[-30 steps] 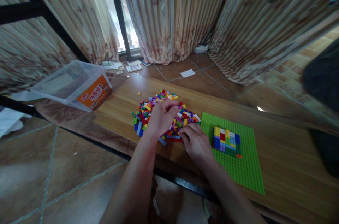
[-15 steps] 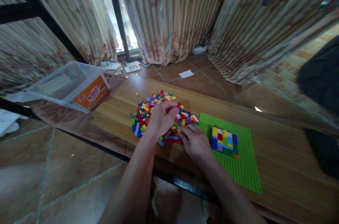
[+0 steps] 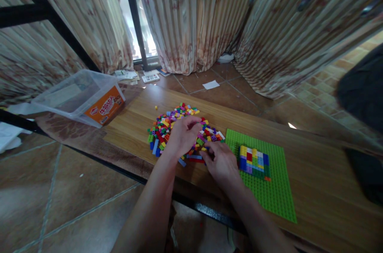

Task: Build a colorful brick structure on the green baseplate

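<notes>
A pile of small coloured bricks point(image 3: 167, 123) lies on the wooden table point(image 3: 314, 181). My left hand point(image 3: 181, 135) rests on the pile with its fingers curled down into the bricks. My right hand point(image 3: 221, 161) sits at the pile's near right edge, fingertips pinched among the bricks; what they hold is hidden. Right of it lies a green baseplate point(image 3: 275, 189) with a low block of coloured bricks point(image 3: 254, 161) built on it.
A clear plastic tub point(image 3: 80, 97) with an orange label stands at the table's far left. Striped curtains point(image 3: 209, 13) hang behind. Papers point(image 3: 149, 77) lie on the tiled floor. A dark object point(image 3: 363, 89) is at the right edge.
Both hands have stayed on the pile; my right hand's fingers have shifted slightly into the bricks. The view moved a little.
</notes>
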